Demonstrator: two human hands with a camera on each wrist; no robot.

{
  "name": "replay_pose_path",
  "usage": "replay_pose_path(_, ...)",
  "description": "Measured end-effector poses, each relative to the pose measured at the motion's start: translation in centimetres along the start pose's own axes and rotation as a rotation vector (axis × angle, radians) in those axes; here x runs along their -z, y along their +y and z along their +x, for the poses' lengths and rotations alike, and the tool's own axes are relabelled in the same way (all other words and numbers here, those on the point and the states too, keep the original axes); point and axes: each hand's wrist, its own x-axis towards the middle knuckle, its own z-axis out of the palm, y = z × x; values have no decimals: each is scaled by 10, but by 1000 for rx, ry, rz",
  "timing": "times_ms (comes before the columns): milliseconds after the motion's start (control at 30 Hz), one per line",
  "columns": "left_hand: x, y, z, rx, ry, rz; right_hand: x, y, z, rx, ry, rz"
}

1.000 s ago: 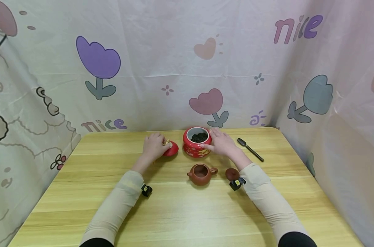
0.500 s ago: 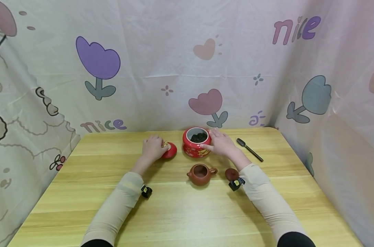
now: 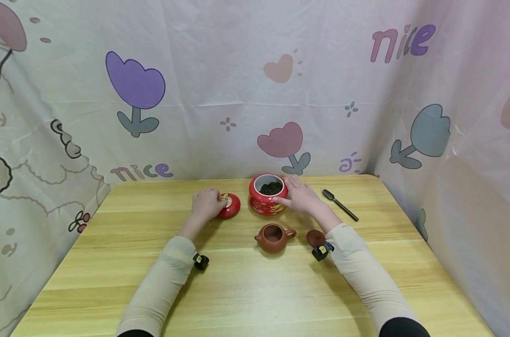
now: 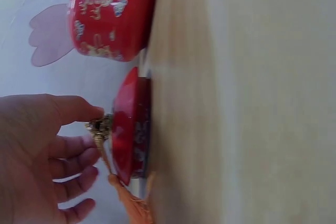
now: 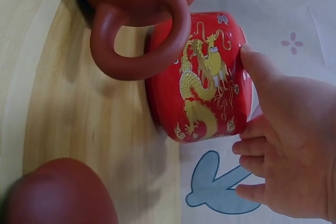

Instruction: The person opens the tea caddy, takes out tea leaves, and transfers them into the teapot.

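Observation:
My left hand [image 3: 205, 204] pinches the gold knob [image 4: 100, 126] of a red lid [image 3: 231, 207] between thumb and fingers. The lid is level, right at the tabletop, and an orange tassel [image 4: 135, 206] hangs from its knob. To its right stands a red tea jar [image 5: 210, 87] with a gold dragon, uncovered, dark tea leaves [image 3: 271, 188] inside. My right hand [image 3: 302, 196] holds this jar at its right side, thumb across the front near the rim, fingers toward the back.
Nearer than the jar, a brown clay teapot [image 3: 273, 238] sits without its lid, handle to the right. Its round clay lid [image 3: 315, 238] lies beside my right wrist. A dark tea scoop [image 3: 341, 205] lies at the right. A printed curtain [image 3: 195, 93] rises behind the table.
My left hand has shifted slightly left and toward me with the red lid, which has gone from tilted to level. The right hand and jar have stayed put.

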Motion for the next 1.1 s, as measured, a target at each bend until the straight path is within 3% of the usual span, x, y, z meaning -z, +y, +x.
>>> replay_pose_path(167,6,-4,-1,26,-54,-39,-2,2,-2,10,-15,75)
replay_pose_path(333,16,-3,-9,35,-104,-145,0,1,-8,4,-11,108)
replay_pose_path(467,21,-1,-16,25,-137,-256,2,4,-16,19,6,101)
replay_pose_path(667,30,5,-28,-21,-176,-342,3,10,-33,48,51,114)
replay_pose_path(833,36,17,-36,-96,-165,-350,4,16,-52,29,113,186)
replay_pose_path(1100,39,47,-47,-243,-145,-183,8,31,-76,-40,278,289)
